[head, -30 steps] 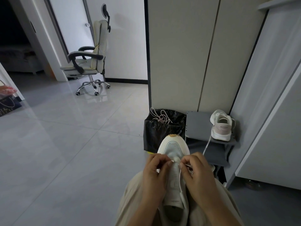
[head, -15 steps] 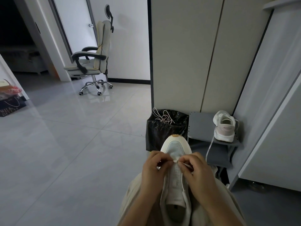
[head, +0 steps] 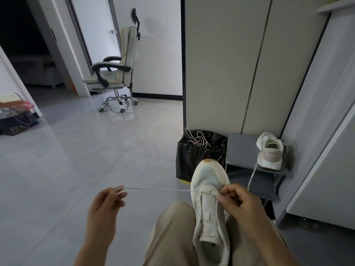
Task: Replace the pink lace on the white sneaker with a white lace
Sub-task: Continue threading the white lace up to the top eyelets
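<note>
Two bare hands work a white lace [head: 157,189] through a white sneaker [head: 208,206], which lies toe-forward on the person's lap across beige trousers [head: 169,237]. The right hand [head: 240,203], fingers curled, pinches one end of the lace against the shoe's right eyelet row, just behind the toe box. The left hand [head: 107,202], blurred, is held well out to the left of the shoe, its fingertips [head: 120,189] pinching the other end. From there the lace runs taut and nearly level to the lowest eyelets. The mesh tongue lies exposed between the wrists.

Just beyond the right hand, past the sneaker's toe, a black bin bag [head: 192,162] stands on the floor [head: 76,169]. The pink lace [head: 196,140] lies in a tangle across its top. Right of the bag and ahead of the right hand, a low grey shelf [head: 242,150] carries a second sneaker [head: 270,150], heel toward the camera. A loose lace [head: 252,175] hangs from it over the shelf's edge. Pale cupboard doors [head: 221,64] rise behind both.

Far ahead of the left hand, an office chair [head: 115,73] stands on the grey tiles near a doorway. Further out to that hand's left, shopping bags [head: 17,120] sit at the frame's edge.
</note>
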Action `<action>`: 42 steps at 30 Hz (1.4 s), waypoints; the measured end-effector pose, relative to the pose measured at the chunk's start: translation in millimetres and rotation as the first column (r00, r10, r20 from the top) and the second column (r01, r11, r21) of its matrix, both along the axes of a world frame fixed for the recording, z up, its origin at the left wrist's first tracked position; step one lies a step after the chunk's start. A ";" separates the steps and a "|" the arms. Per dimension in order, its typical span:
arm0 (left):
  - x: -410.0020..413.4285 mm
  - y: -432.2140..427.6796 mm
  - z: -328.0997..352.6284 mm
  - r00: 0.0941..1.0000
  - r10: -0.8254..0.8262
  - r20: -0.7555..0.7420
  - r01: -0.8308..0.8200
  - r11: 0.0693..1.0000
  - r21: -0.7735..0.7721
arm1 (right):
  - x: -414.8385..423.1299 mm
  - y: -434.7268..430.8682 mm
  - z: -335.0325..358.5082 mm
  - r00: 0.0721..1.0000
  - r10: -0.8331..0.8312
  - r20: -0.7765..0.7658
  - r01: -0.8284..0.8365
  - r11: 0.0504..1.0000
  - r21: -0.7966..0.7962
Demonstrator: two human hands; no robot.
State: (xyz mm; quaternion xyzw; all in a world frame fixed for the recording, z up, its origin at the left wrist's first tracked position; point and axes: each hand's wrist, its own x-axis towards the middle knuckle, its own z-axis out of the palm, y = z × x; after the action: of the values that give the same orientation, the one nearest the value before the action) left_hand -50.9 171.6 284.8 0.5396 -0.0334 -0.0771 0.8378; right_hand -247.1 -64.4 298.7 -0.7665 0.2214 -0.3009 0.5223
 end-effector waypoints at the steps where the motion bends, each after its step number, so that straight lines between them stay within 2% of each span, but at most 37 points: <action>1: 10.4 14.1 0.5 0.993 0.068 -0.097 -0.075 0.995 -0.064 | 0.5 -0.6 0.3 1.000 -0.007 0.003 0.007 1.000 -0.012; 3: 21.4 30.5 0.8 0.962 0.143 -0.231 -0.176 0.976 -0.129 | 2.7 -0.5 1.2 1.000 -0.017 0.006 0.017 0.999 -0.029; 4: 21.9 29.2 0.9 0.958 0.131 -0.255 -0.175 0.972 -0.156 | 4.2 -0.1 1.6 1.000 -0.024 0.010 0.025 0.999 -0.030; 8: -3.2 -17.0 7.9 0.975 -0.004 -0.221 -0.032 0.987 -0.158 | 8.2 3.6 1.1 0.999 -0.044 0.033 0.044 0.999 -0.003; 10: -25.0 -44.7 16.0 0.987 -0.072 -0.143 0.063 0.996 -0.066 | 7.4 6.3 1.8 0.998 -0.039 0.039 0.039 0.999 0.014; 12: -50.0 -71.9 23.4 0.985 -0.175 0.014 0.171 0.974 0.149 | 6.3 8.3 3.0 0.999 -0.023 0.041 0.022 1.000 0.013; 14: -77.1 -97.3 27.2 0.903 -0.391 0.177 0.284 0.854 0.436 | 5.6 9.3 3.3 1.000 -0.014 0.024 0.014 1.000 -0.007; 15: -88.1 -108.0 26.9 0.835 -0.510 0.207 0.307 0.743 0.594 | 5.5 9.6 3.4 1.000 -0.013 0.016 0.013 1.000 -0.017; 17: -99.4 -119.0 27.5 0.731 -0.643 0.229 0.182 0.506 0.843 | 4.5 10.2 3.7 1.000 -0.014 0.018 0.015 1.000 -0.024; 18: -99.8 -119.8 29.7 0.710 -0.649 0.275 0.093 0.473 0.876 | 3.4 10.2 3.6 1.000 -0.015 0.022 0.015 1.000 -0.018; 20: -94.3 -118.4 30.8 0.664 -0.642 0.384 -0.030 0.490 0.871 | 0.8 9.5 4.4 1.000 -0.018 0.019 0.018 1.000 0.003; 24: -70.6 -106.8 30.2 0.543 -0.683 0.489 -0.206 0.456 0.865 | -1.2 4.3 5.2 1.000 0.007 -0.024 -0.006 0.999 0.032; 27: -28.6 -77.4 23.4 0.607 -0.549 0.575 -0.378 0.437 0.816 | -0.6 1.7 4.1 0.998 0.026 -0.049 -0.023 0.998 0.060; 30: 19.3 -28.0 18.2 0.742 -0.267 0.615 -0.494 0.402 0.771 | -0.6 0.7 1.4 0.997 0.017 -0.078 -0.017 1.000 -0.004; 32: 32.3 -9.3 15.5 0.816 -0.154 0.558 -0.469 0.387 0.793 | 0.7 0.8 2.3 0.998 -0.001 -0.067 -0.002 0.999 -0.038; 34: 27.1 -13.7 10.4 0.825 -0.171 0.538 -0.443 0.394 0.805 | 2.6 0.5 5.0 1.000 -0.021 -0.013 0.021 1.000 0.000; 37: -8.1 -48.1 4.0 0.751 -0.348 0.561 -0.330 0.538 0.776 | 5.0 2.6 7.2 1.000 -0.017 0.023 0.015 0.997 0.069; 39: -44.1 -77.2 12.5 0.719 -0.477 0.505 -0.105 0.644 0.758 | 5.3 5.6 6.3 1.000 0.015 0.010 -0.016 0.997 0.080; 41: -77.0 -103.4 21.1 0.684 -0.604 0.409 0.094 0.629 0.772 | 4.9 7.7 6.6 0.999 0.031 0.009 -0.032 0.996 0.081; 42: -85.7 -112.2 21.6 0.678 -0.633 0.374 0.117 0.595 0.795 | 4.4 8.1 7.3 1.000 0.024 0.013 -0.025 0.996 0.087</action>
State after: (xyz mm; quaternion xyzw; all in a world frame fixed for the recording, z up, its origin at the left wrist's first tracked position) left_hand -136.5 59.3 306.4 0.7913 -0.3972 -0.0874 0.4565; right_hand -242.7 -56.3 306.0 -0.7438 0.2217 -0.2892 0.5603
